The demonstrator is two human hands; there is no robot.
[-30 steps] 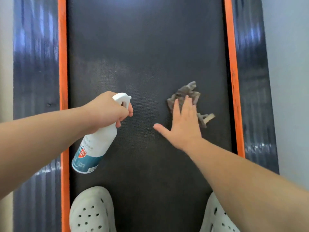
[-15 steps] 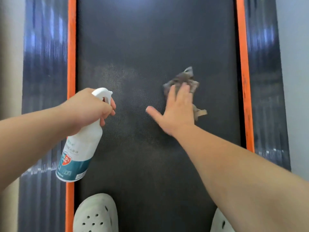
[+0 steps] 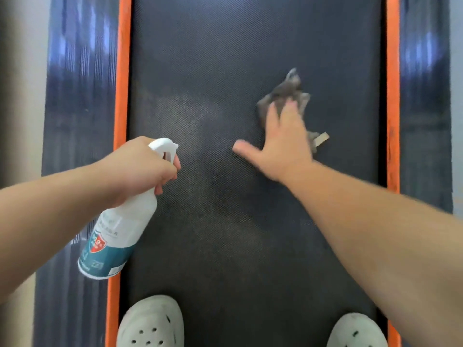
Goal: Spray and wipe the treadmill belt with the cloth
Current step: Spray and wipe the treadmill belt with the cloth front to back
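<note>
Wiping step: right hand (image 3: 285, 144) spread flat, pressing cloth (image 3: 283, 96) onto belt (image 3: 225, 58) right side, left hand (image 3: 140, 169) clenched round spray bottle (image 3: 120, 229); next, probably sweep toward misted centre.

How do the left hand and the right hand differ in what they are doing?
The left hand is curled around the white spray bottle, held above the belt; the right hand lies flat, fingers spread, pressing the grey cloth onto the treadmill belt. Both are bare.
</note>
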